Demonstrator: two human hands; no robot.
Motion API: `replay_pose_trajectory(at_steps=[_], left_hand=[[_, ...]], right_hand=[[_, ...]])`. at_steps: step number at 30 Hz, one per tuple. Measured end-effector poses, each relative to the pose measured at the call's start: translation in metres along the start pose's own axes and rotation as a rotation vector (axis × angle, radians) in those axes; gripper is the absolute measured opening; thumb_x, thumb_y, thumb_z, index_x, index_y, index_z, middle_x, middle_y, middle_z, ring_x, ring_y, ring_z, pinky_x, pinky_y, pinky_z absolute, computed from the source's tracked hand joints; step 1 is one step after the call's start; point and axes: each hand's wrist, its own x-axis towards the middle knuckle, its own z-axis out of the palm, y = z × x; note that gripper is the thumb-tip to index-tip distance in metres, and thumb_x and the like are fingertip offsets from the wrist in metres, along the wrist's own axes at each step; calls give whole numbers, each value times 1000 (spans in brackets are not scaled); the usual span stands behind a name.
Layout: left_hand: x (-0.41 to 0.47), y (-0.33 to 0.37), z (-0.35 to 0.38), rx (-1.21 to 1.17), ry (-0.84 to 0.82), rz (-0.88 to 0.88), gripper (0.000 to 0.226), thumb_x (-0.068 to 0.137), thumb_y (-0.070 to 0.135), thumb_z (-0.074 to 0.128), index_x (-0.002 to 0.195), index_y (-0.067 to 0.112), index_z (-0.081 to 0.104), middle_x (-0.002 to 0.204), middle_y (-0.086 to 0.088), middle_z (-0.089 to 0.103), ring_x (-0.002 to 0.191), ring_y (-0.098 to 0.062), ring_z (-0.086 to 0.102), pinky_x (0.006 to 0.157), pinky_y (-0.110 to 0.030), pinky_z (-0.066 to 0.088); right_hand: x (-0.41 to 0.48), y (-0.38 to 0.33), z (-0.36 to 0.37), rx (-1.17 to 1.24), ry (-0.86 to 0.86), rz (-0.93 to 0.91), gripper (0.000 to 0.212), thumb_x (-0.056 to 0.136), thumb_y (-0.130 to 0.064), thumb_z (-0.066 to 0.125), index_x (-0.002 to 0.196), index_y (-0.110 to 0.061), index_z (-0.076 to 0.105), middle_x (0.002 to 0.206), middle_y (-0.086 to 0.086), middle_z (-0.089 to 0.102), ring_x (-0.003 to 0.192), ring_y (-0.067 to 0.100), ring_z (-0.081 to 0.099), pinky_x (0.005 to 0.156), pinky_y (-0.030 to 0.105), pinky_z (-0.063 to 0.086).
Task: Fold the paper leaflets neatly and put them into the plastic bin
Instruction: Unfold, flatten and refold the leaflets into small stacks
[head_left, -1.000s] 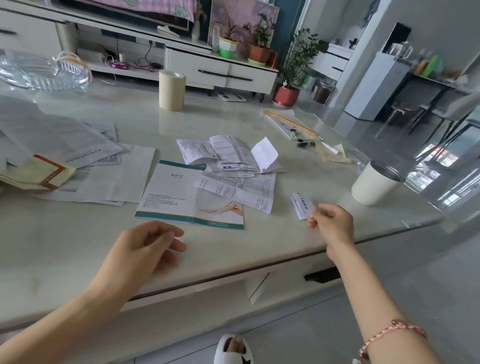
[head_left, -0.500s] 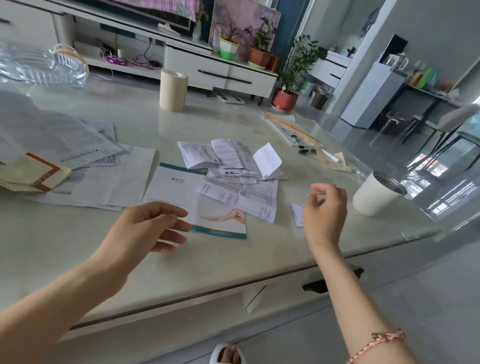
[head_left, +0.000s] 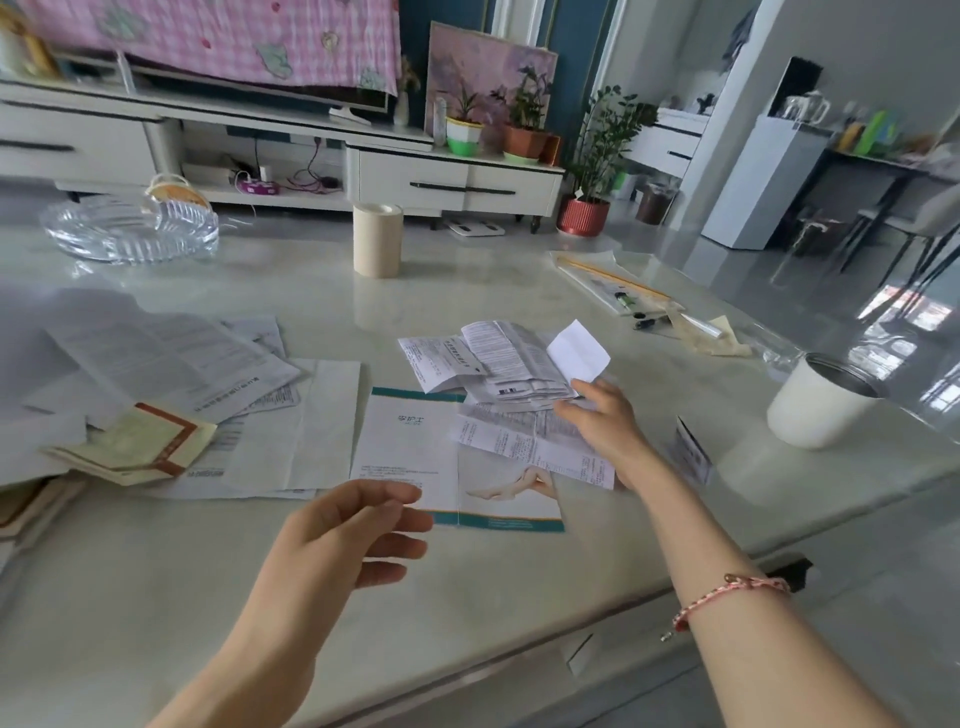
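Two empty hands over the table (head_left: 156, 571), and you're between leaflets. Your right hand (head_left: 597, 415) stretches out flat with its fingers straight, tips right at the near-right edge of the heap of printed leaflets (head_left: 498, 364) at twelve o'clock. Nothing is pinched, and whether the tips actually touch paper I cannot tell. Your left hand (head_left: 337, 540) hovers at seven o'clock, fingers loosely spread and holding nothing, above the near edge of the teal-edged brochure (head_left: 410, 447).

One small folded leaflet (head_left: 688, 452) lies at three o'clock of your right wrist, near the white round bin (head_left: 815, 410) at two o'clock. It's on the tabletop, not in the bin. More unfolded sheets (head_left: 171, 358) fan out at ten o'clock.

My read: you're choosing the next leaflet to fold. The next move calls for a pinch on one single sheet off the top of that heap, not the whole stack. Then draw it toward six o'clock, where the tabletop gives your left hand room to press creases. That folded one beside the bin wants dropping in too.
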Motion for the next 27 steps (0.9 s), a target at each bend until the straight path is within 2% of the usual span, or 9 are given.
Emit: replay_pose_trajectory(at_steps=[2, 5, 10, 14, 17, 20, 23, 25, 27], left_hand=[[1, 2, -2, -11, 5, -10, 23, 92, 2, 48, 84, 9, 68, 74, -8, 73, 59, -14, 65, 61, -30, 46], [2, 1, -3, -22, 17, -30, 25, 92, 0, 48, 81, 10, 68, 70, -6, 72, 56, -13, 65, 59, -30, 44], [-3, 7, -5, -47, -5, -40, 22, 91, 1, 49, 83, 8, 68, 74, -8, 73, 61, -18, 64, 59, -30, 44], [-6, 6, -3, -92, -79, -51, 18, 83, 20, 57, 91, 9, 68, 88, -8, 74, 73, -19, 70, 65, -33, 48], [-7, 5, 0, -163, -168, -96, 49, 68, 42, 63, 107, 13, 63, 100, -4, 73, 89, -18, 70, 73, -36, 53], [-13, 12, 1, -347, -259, -142, 67, 68, 56, 60, 118, 12, 55, 113, -9, 69, 103, -23, 66, 80, -41, 56], [-14, 17, -5, -465, -341, -102, 86, 56, 69, 69, 116, 9, 55, 113, -11, 67, 111, -28, 61, 84, -43, 55], [-15, 18, -12, -511, -342, -76, 89, 51, 66, 74, 114, 6, 54, 109, -13, 67, 111, -31, 61, 83, -44, 55], [-16, 20, -17, -492, -332, -53, 80, 63, 63, 63, 119, 6, 54, 113, -16, 66, 106, -29, 64, 84, -42, 56]], right_hand=[[-3, -4, 1, -20, 10, -24, 29, 84, -24, 63, 101, -1, 60, 110, 9, 52, 113, 24, 45, 94, 36, 37], [-9, -20, -10, 38, 60, -46, 49, 87, -15, 62, 132, -2, 47, 138, 8, 42, 129, 20, 37, 105, 26, 29], [-52, -62, -39, 196, 269, -316, 48, 88, -3, 58, 134, -9, 46, 139, -3, 42, 125, 1, 36, 94, 0, 25], [-108, -83, -48, 704, 227, -312, 36, 87, 1, 58, 120, -15, 58, 118, 2, 63, 103, 11, 63, 91, 17, 48], [-138, -96, -37, 906, 142, -196, 25, 86, -1, 59, 106, -14, 66, 90, 0, 70, 77, 16, 70, 81, 29, 56], [-156, -97, -15, 686, 131, -266, 20, 86, -9, 64, 100, -22, 67, 93, -6, 71, 81, 10, 69, 77, 22, 53], [-168, -89, 3, 423, 150, -501, 26, 84, -20, 63, 109, -15, 66, 108, -16, 61, 91, 1, 62, 80, 12, 46], [-172, -84, 10, 159, 150, -696, 31, 88, -22, 57, 115, -10, 65, 115, -10, 61, 102, 0, 57, 89, 15, 45], [-174, -80, 12, -97, 130, -867, 32, 89, -21, 52, 115, -8, 65, 119, -4, 63, 107, 8, 56, 94, 23, 43]])
